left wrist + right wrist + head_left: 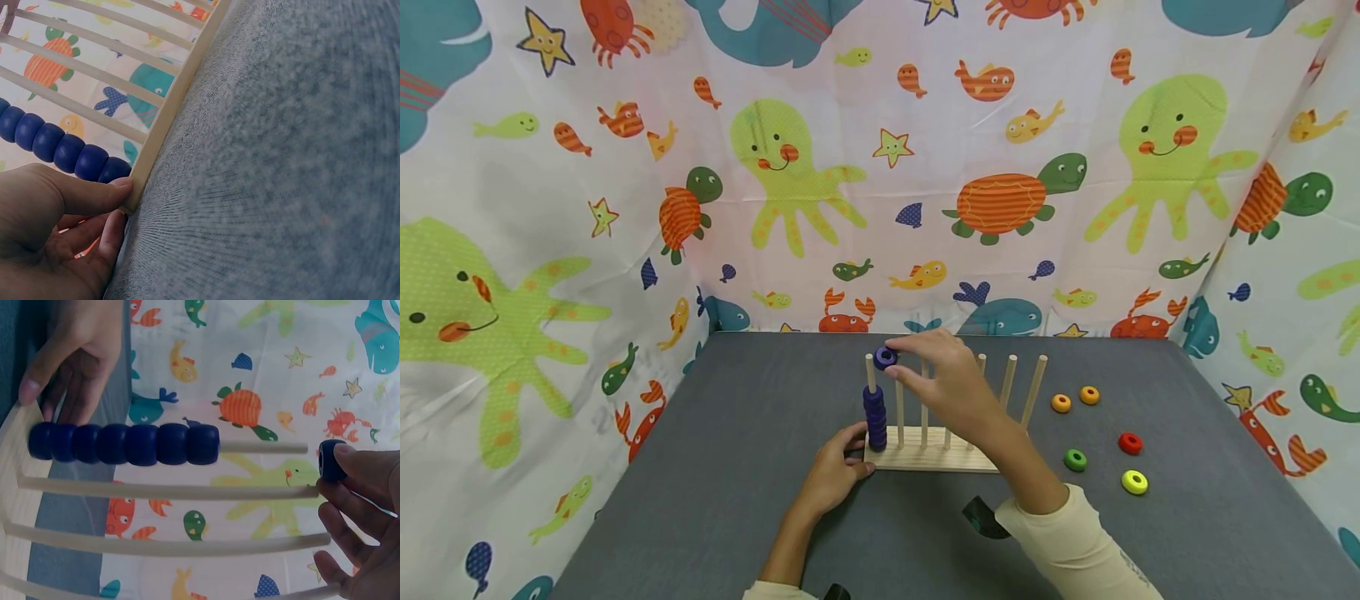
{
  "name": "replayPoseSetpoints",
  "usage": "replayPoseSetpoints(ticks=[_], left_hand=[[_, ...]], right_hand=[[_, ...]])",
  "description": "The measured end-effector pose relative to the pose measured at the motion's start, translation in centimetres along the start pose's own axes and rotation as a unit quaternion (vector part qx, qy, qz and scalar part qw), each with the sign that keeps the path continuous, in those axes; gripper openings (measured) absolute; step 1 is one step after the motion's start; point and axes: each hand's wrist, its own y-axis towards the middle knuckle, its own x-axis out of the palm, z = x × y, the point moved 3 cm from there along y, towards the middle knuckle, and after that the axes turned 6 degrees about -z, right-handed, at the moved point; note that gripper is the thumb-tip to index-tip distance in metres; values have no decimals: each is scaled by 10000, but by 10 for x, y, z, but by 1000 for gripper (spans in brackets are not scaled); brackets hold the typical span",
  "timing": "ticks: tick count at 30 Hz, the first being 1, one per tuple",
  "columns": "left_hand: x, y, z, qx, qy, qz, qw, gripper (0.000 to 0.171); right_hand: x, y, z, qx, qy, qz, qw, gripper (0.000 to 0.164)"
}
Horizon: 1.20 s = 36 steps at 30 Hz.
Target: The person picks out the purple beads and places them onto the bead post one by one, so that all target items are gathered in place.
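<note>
A wooden peg rack (917,460) with several upright pegs stands on the grey table. Its leftmost peg carries a stack of dark blue beads (875,418), and the peg's bare top sticks out above them. My right hand (951,379) pinches one more blue bead (885,358) between thumb and forefinger. That bead is close beside the tip of the leftmost peg, apart from it in the right wrist view. My left hand (835,471) grips the left end of the base, with the thumb (115,192) on its edge beside the lowest bead.
Right of the rack lie loose beads: two orange ones (1061,403), a red one (1131,443), a green one (1075,460) and a yellow one (1135,482). A curtain (880,200) printed with sea animals hangs behind the table and along its sides.
</note>
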Motion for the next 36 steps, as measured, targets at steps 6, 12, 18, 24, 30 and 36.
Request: replayPoseSetpoints(ticks=[6, 12, 18, 24, 30, 36], left_hand=[[-1, -1, 0, 52, -22, 5, 10000, 64], [-1, -1, -1, 94, -53, -9, 9999, 63], [-1, -1, -1, 113, -49, -1, 9999, 63], [-1, 0, -1, 140, -22, 14, 9999, 63], [-1, -1, -2, 112, -44, -11, 9999, 63], [-1, -1, -1, 110, -63, 0, 9999, 63]], right_hand=[[9, 3, 0, 176, -66, -100, 9998, 36], [14, 6, -4, 171, -16, -42, 9998, 37], [17, 10, -4, 237, -12, -40, 9997, 37], [18, 13, -5, 296, -61, -98, 9995, 37], [20, 15, -5, 376, -102, -215, 9990, 37], [20, 16, -4, 432, -127, -265, 9986, 38]])
